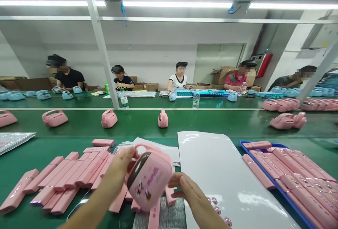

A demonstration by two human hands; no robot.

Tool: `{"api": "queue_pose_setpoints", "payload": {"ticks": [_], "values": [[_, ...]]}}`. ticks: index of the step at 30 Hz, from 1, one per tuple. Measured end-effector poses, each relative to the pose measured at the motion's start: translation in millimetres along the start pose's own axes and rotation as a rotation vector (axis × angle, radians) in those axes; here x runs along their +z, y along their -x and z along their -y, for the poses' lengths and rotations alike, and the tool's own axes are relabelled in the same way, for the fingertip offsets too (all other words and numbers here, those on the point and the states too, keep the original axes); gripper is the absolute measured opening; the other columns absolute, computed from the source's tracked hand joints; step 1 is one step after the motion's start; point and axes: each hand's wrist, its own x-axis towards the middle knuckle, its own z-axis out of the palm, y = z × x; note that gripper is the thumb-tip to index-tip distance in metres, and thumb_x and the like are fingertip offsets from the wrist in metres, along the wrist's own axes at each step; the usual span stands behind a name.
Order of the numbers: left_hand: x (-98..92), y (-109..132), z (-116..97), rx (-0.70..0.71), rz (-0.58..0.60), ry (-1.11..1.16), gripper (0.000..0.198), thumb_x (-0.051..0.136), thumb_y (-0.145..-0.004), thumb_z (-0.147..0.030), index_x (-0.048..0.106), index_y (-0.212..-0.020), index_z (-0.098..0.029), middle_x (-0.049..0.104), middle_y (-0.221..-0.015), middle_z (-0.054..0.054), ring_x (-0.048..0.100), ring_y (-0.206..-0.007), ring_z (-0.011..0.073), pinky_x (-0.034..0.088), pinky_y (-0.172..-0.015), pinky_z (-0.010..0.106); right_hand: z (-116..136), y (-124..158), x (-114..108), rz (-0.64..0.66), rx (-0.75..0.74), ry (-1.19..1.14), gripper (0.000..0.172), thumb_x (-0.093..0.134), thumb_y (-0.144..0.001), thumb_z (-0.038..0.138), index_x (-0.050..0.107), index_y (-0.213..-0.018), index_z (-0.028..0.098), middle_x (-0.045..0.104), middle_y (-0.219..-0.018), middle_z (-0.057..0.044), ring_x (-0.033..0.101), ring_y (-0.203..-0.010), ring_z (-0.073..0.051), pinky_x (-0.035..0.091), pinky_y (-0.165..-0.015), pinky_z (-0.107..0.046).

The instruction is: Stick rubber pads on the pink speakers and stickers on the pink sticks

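Note:
A pink rounded device [150, 179] with a handle, a dark strip and a printed cartoon figure hangs tilted above the near work surface. My left hand [123, 165] is closed around its handle side at the upper left. My right hand [186, 186] is at its lower right side, fingers curled, with the fingertips at or just behind the device's edge; whether they touch it is unclear. Below the device lie a grey pad [173, 216] and a pink bar-shaped piece [154, 216]. Several small shiny pink round pieces [217, 210] lie beside my right wrist.
Pink bar-shaped pieces [87, 167] are piled at the left. More fill a blue tray [293, 208] at the right. A white sheet [211, 158] lies between. Pink devices [163, 119] stand on the green belt [134, 123]. Several people sit across it, near bottles [195, 100].

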Motion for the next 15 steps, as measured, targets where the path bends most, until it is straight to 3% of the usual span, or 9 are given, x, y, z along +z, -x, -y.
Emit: {"api": "queue_pose_setpoints", "payload": {"ticks": [2, 5, 7, 10, 12, 15], "values": [[-9.9, -46, -29, 0.329, -0.001, -0.652, 0.042, 0.034, -0.086, -0.058, 0.052, -0.076, -0.021, 0.060, -0.073, 0.001, 0.054, -0.069, 0.0170, 0.038, -0.063, 0.027, -9, -21, -18, -0.053, 0.038, 0.312, 0.037, 0.037, -0.092, 0.045, 0.063, -0.093, 0.019, 0.067, -0.095, -0.007, 0.062, -0.089, -0.022, 0.050, -0.078, -0.035], [-17.6, -123, -57, 0.467, 0.020, -0.996, 0.034, 0.042, -0.085, -0.051, 0.053, -0.070, -0.022, 0.056, -0.070, 0.000, 0.050, -0.069, 0.0181, 0.034, -0.065, 0.029, -22, -61, -36, -0.116, 0.053, 0.694, 0.027, 0.038, -0.089, 0.027, 0.064, -0.089, 0.019, 0.068, -0.092, -0.004, 0.064, -0.085, -0.019, 0.051, -0.077, -0.030], [-17.4, -174, -60, 0.471, 0.023, -1.149, 0.030, 0.050, -0.083, -0.043, 0.051, -0.063, -0.020, 0.052, -0.064, 0.000, 0.049, -0.066, 0.0178, 0.034, -0.065, 0.030, -30, -91, -45, -0.155, 0.035, 0.817, 0.030, 0.035, -0.088, 0.019, 0.065, -0.094, 0.018, 0.068, -0.101, -0.006, 0.062, -0.097, -0.018, 0.048, -0.085, -0.027], [-14.6, -235, -41, 0.418, -0.037, -1.351, 0.026, 0.052, -0.085, -0.038, 0.056, -0.072, -0.017, 0.055, -0.069, 0.000, 0.053, -0.071, 0.0174, 0.041, -0.072, 0.035, -40, -134, -64, -0.237, 0.035, 1.000, 0.040, 0.032, -0.088, 0.013, 0.059, -0.118, 0.011, 0.050, -0.135, -0.012, 0.037, -0.130, -0.022, 0.025, -0.109, -0.035], [-12.9, -259, -19, 0.365, -0.093, -1.430, 0.025, 0.050, -0.088, -0.037, 0.059, -0.081, -0.015, 0.059, -0.078, 0.002, 0.056, -0.078, 0.0177, 0.044, -0.077, 0.039, -48, -153, -80, -0.287, 0.117, 1.121, 0.047, 0.035, -0.089, 0.017, 0.045, -0.133, 0.002, 0.031, -0.148, -0.017, 0.016, -0.139, -0.030, 0.009, -0.113, -0.048], [-8.9, -275, 13, 0.325, -0.159, -1.465, 0.026, 0.048, -0.090, -0.036, 0.060, -0.094, -0.014, 0.061, -0.091, 0.005, 0.058, -0.087, 0.0190, 0.048, -0.078, 0.040, -61, -158, -103, -0.284, 0.285, 1.240, 0.061, 0.044, -0.087, 0.026, 0.032, -0.139, -0.004, 0.026, -0.148, -0.022, 0.016, -0.138, -0.038, 0.011, -0.109, -0.058]]}}
